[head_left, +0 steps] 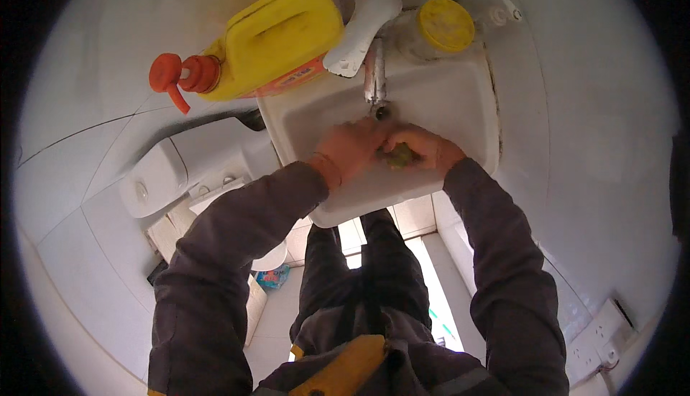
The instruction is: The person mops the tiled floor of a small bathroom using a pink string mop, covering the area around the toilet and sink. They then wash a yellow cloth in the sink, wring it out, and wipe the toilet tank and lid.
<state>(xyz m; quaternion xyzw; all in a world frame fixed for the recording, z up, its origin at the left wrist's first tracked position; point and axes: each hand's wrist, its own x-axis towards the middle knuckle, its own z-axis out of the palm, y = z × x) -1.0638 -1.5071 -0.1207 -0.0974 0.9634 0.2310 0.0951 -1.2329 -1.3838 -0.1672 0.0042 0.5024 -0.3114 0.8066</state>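
Observation:
Both my hands are over the white sink basin (460, 101), close together just in front of the tap (375, 72). My right hand (425, 146) has its fingers curled round a small, soft-looking yellow-green piece (400, 156); its exact kind I cannot make out. My left hand (346, 148) meets the right one at the fingertips, back upward. Its fingers are blurred and partly hidden, so their grip does not show. The dark drain hole (381, 112) shows just beyond the hands.
Behind the basin's left side lies a yellow jug (280, 33) with a red pump top (167, 72). A white curved fixture (366, 26) rises over the tap. A clear jar with a yellow lid (445, 24) stands back right. The toilet cistern (162, 173) is left; a blue packet (273, 277) is below.

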